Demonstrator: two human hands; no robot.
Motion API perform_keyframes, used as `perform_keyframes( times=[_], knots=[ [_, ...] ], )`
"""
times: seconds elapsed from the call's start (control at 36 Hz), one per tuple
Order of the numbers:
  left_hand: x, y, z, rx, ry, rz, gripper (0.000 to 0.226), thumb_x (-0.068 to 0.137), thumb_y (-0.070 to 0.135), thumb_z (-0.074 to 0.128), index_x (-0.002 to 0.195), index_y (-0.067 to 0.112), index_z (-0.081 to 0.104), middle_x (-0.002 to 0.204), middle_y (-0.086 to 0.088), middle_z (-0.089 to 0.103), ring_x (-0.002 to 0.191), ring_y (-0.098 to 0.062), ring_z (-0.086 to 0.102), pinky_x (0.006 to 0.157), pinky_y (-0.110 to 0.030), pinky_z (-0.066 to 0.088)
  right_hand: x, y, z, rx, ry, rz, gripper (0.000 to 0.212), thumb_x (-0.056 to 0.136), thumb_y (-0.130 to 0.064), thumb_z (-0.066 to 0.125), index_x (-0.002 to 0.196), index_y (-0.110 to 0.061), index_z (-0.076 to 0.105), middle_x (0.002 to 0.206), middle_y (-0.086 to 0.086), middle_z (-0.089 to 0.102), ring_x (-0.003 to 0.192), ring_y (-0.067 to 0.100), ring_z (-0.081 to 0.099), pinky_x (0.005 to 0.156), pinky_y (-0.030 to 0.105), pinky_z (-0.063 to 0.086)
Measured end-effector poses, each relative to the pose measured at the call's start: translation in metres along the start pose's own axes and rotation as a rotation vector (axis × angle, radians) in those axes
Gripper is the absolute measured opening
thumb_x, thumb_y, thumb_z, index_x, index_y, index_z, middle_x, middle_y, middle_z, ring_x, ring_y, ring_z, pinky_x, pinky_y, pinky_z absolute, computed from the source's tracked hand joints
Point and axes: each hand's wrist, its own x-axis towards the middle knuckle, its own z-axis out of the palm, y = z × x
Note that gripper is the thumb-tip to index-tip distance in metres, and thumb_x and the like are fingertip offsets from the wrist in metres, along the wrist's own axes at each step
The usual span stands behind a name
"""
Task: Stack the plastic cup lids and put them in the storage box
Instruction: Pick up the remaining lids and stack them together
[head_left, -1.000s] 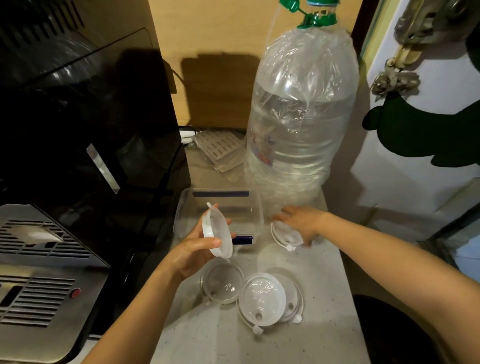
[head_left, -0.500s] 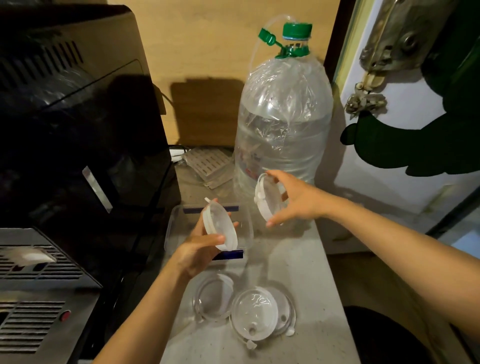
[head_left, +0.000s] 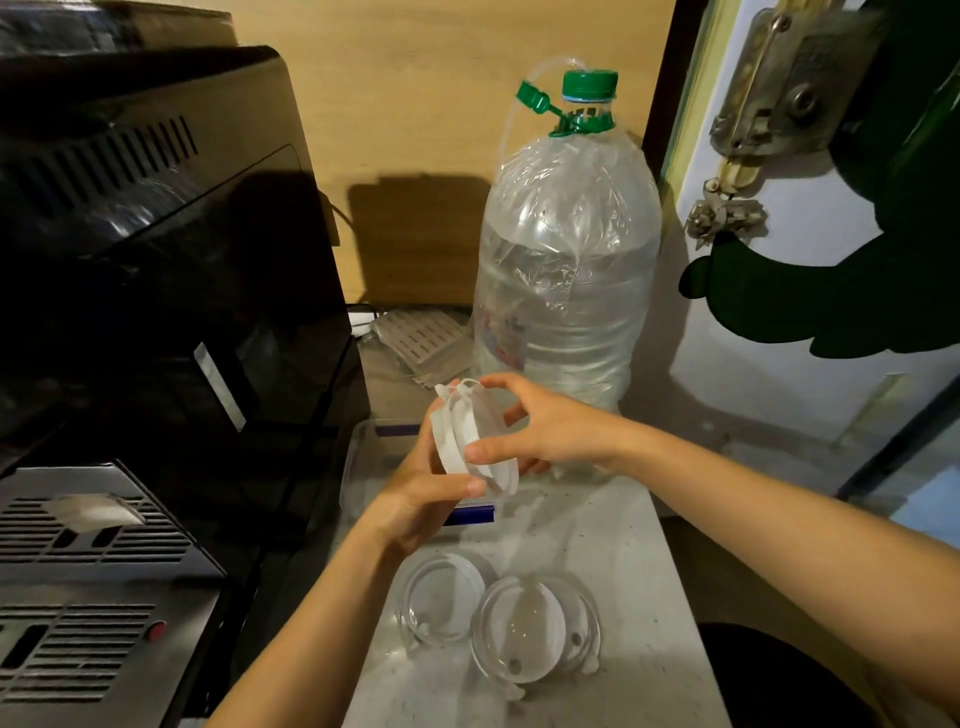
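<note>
1. Pale speckled worktop (head_left: 597, 551) against a wooden back wall, hemmed by a black appliance (head_left: 171, 312) along the left edge and a white door with a metal latch off the right edge.
2. Counted: two cup lids (head_left: 470, 436) in the hands, held on edge and pressed face to face; three more lying flat near the front edge, namely one lone lid (head_left: 439, 597) on the left and an overlapping pair (head_left: 530, 629) just beside it on the right.
3. One large water bottle (head_left: 566, 270) with a green cap at the back right corner, upright, partly filled with clear water, wrapped in thin plastic film.
4. One clear storage box (head_left: 363, 457) with blue clips, near the left edge, in front of the bottle, open on top, mostly hidden behind the hands; contents not discernible.
5. Flat slotted grey piece (head_left: 421, 338) at the back, between appliance and bottle.
6. Left hand (head_left: 421, 499) raised from the lower left over the box, thumb on the near rim of the held lids, fingers curled behind them.
7. Right hand (head_left: 545, 431) reaching in from the right, thumb and fingers spread around the rim of the same lids, pinching them from the far side.
</note>
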Motion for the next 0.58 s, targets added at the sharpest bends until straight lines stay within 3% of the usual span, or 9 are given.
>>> perform_keyframes(
  times=[0.08, 0.17, 0.33, 0.47, 0.53, 0.58],
  knots=[
    [-0.002, 0.001, 0.0, 0.023, -0.003, -0.01, 0.114, 0.042, 0.033, 0.089, 0.136, 0.018, 0.026, 0.127, -0.012, 0.049, 0.112, -0.018, 0.058, 0.081, -0.024, 0.052, 0.0, -0.003, 0.005, -0.001, 0.016, -0.005, 0.089, 0.072, -0.041, 0.071, 0.143, -0.027, 0.019, 0.114, -0.009, 0.039, 0.1, 0.01, 0.05, 0.069, 0.016, 0.048],
    [-0.003, 0.002, 0.002, 0.033, 0.005, -0.012, 0.12, 0.041, 0.036, 0.089, 0.139, 0.017, 0.022, 0.128, -0.01, 0.05, 0.113, -0.017, 0.058, 0.08, -0.024, 0.052, -0.001, -0.006, 0.009, 0.006, 0.017, -0.001, 0.089, 0.072, -0.043, 0.071, 0.143, -0.026, 0.019, 0.116, -0.008, 0.04, 0.104, 0.011, 0.049, 0.072, 0.017, 0.049],
    [-0.006, 0.001, 0.003, 0.056, -0.012, -0.02, 0.107, 0.041, 0.035, 0.089, 0.13, 0.027, 0.029, 0.124, -0.003, 0.051, 0.111, -0.012, 0.059, 0.079, -0.023, 0.053, -0.005, -0.01, 0.016, 0.001, 0.011, 0.022, 0.08, 0.077, -0.043, 0.066, 0.142, -0.027, 0.021, 0.115, -0.007, 0.041, 0.097, 0.015, 0.054, 0.078, 0.031, 0.054],
    [-0.009, -0.003, -0.001, 0.073, -0.016, -0.014, 0.093, 0.047, 0.016, 0.079, 0.125, 0.031, 0.031, 0.122, -0.003, 0.05, 0.107, -0.009, 0.06, 0.078, -0.023, 0.053, -0.007, -0.009, 0.023, 0.013, -0.026, -0.005, 0.07, 0.082, -0.04, 0.061, 0.141, -0.027, 0.025, 0.121, -0.004, 0.048, 0.099, 0.014, 0.054, 0.087, 0.038, 0.053],
    [-0.01, -0.006, -0.003, 0.075, -0.014, -0.024, 0.086, 0.049, 0.015, 0.074, 0.123, 0.032, 0.032, 0.12, -0.002, 0.051, 0.105, -0.008, 0.061, 0.078, -0.023, 0.053, -0.006, -0.007, 0.025, 0.003, -0.045, -0.01, 0.069, 0.084, -0.04, 0.059, 0.142, -0.028, 0.024, 0.133, 0.0, 0.048, 0.103, 0.014, 0.053, 0.085, 0.035, 0.054],
    [-0.012, -0.008, -0.005, 0.082, -0.017, -0.034, 0.087, 0.051, 0.017, 0.072, 0.126, 0.031, 0.031, 0.122, -0.004, 0.05, 0.105, -0.008, 0.061, 0.077, -0.022, 0.052, -0.005, -0.004, 0.027, 0.011, -0.067, -0.027, 0.068, 0.085, -0.039, 0.057, 0.143, -0.03, 0.021, 0.139, 0.001, 0.045, 0.105, 0.011, 0.05, 0.077, 0.022, 0.051]
  ],
)
